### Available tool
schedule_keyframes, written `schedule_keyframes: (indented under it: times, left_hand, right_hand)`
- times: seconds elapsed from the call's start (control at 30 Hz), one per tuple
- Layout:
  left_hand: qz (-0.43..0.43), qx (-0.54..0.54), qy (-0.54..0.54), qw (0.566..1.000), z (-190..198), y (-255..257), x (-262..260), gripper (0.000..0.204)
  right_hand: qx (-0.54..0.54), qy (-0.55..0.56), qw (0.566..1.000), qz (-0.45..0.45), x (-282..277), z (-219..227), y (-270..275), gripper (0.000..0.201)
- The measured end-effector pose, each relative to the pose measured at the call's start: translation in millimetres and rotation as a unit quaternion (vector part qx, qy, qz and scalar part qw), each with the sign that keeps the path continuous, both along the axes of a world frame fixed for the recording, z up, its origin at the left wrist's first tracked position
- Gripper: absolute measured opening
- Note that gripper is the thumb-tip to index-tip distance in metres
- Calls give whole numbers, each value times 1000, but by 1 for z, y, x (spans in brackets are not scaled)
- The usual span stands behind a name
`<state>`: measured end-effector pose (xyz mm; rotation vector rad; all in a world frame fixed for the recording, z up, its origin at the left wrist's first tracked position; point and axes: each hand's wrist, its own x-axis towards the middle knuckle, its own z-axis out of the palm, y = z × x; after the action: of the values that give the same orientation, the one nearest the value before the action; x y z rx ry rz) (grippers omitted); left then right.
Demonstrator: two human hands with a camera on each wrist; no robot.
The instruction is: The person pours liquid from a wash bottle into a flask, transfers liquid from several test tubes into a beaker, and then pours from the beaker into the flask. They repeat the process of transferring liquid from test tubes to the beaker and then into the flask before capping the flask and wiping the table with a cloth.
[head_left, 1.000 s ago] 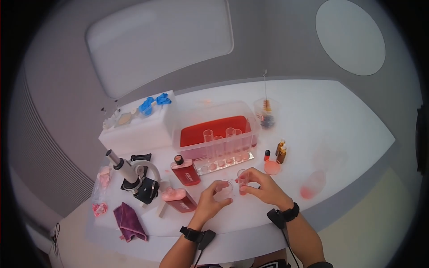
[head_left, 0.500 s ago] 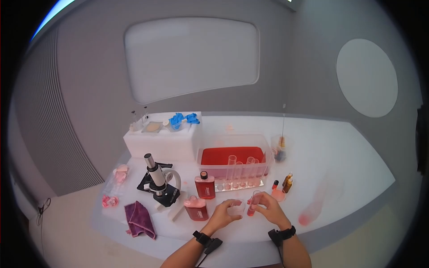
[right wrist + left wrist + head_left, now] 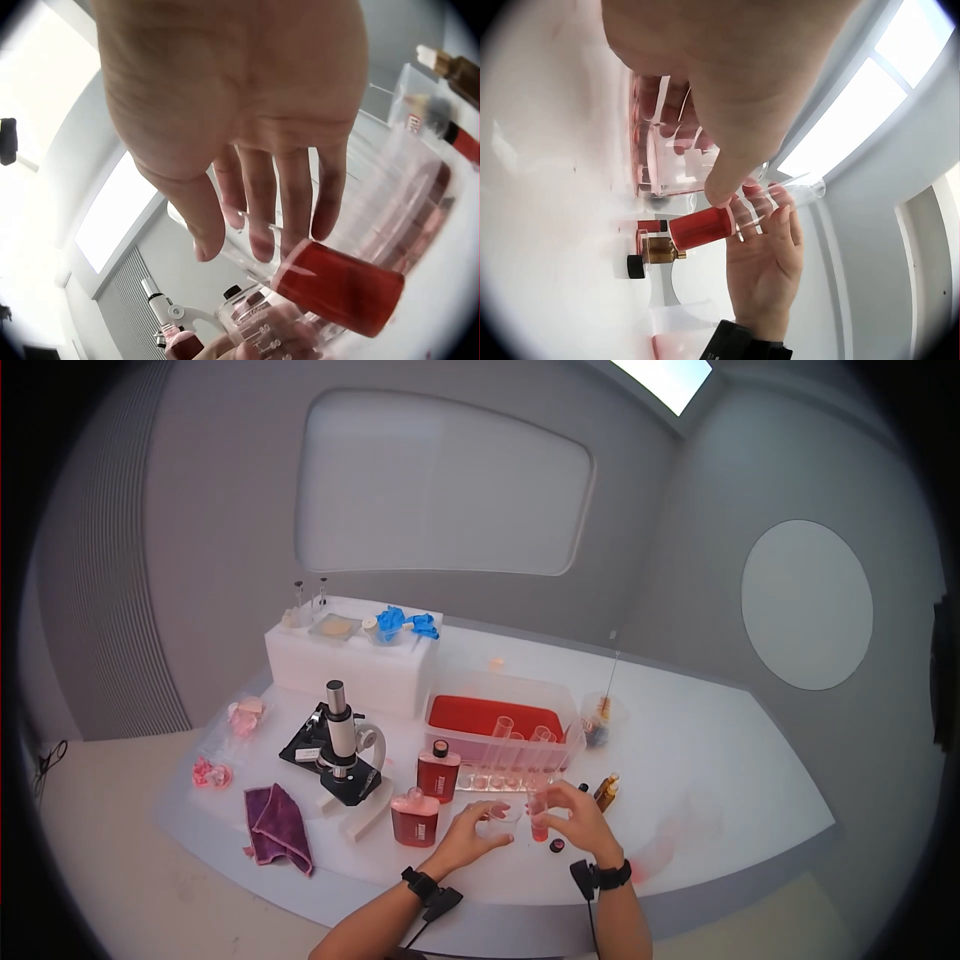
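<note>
In the head view my left hand [image 3: 468, 842] holds a clear beaker [image 3: 503, 822] by its sides, thumb in front. Right beside it, my right hand [image 3: 580, 822] grips a clear tube [image 3: 539, 825] with red liquid in its lower end. The left wrist view shows the right fingers curled round the upper part of the tube [image 3: 772, 206], which leans there. Measuring marks show on the beaker [image 3: 262, 334] in the right wrist view, below the tube's red end. A small dark cap [image 3: 557, 846] lies on the table just in front of the tube.
Behind the hands stand a rack [image 3: 470, 783] of clear tubes and a plastic tub [image 3: 500, 686] with red liquid. To the left are red bottles [image 3: 416, 820], a microscope [image 3: 342, 745] and a purple cloth [image 3: 278, 830]. Brown bottles [image 3: 607, 792] stand beyond the right hand.
The head view has shifted and tilted. Both hands keep their hold on the beaker and tube, side by side. The dark cap in front of the tube now shows; the pink dish is now hidden.
</note>
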<state>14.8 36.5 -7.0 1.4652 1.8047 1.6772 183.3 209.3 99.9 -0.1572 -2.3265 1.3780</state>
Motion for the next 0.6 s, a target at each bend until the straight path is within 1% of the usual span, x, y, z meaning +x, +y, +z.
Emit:
schedule_keyframes:
  times: [0.03, 0.1, 0.13, 0.17, 0.23, 0.27, 0.33, 0.43, 0.47, 0.53, 0.6]
  left_hand:
    - [3, 4, -21, 1000, 3, 1, -1, 60]
    - [-2, 23, -24, 999, 7, 0, -1, 61]
    - [-6, 54, -40, 998, 8, 0, 0, 62]
    - [-9, 83, -55, 995, 9, -1, -2, 63]
    - [-17, 96, -56, 994, 11, -1, -6, 64]
    - [-26, 104, -66, 992, 12, -2, -5, 65]
    - [-27, 106, -67, 992, 13, -5, -4, 65]
    - [-27, 108, -67, 992, 18, -9, -1, 65]
    - [-24, 110, -63, 992, 20, -8, 0, 65]
    - [-24, 115, -68, 991, 20, -8, 3, 65]
    - [-26, 118, -68, 990, 21, -5, 3, 65]
  right_hand:
    - [2, -2, 1000, -3, -4, 13, 1, 30]
    - [81, -58, 994, 47, -12, 37, 4, 31]
    - [91, -79, 991, 55, -17, 47, 5, 33]
    - [97, -74, 991, 56, -21, 55, 4, 33]
    - [118, -159, 979, 40, -27, 64, 2, 33]
    - [118, -159, 979, 41, -29, 65, 2, 33]
    - [167, -124, 977, 50, -30, 63, 3, 34]
    - [182, -115, 975, 50, -31, 59, 5, 38]
    - [184, -119, 974, 51, -31, 63, 2, 38]
    - [175, -159, 971, 25, -27, 73, -8, 42]
    - [180, -162, 970, 18, -24, 75, -8, 41]
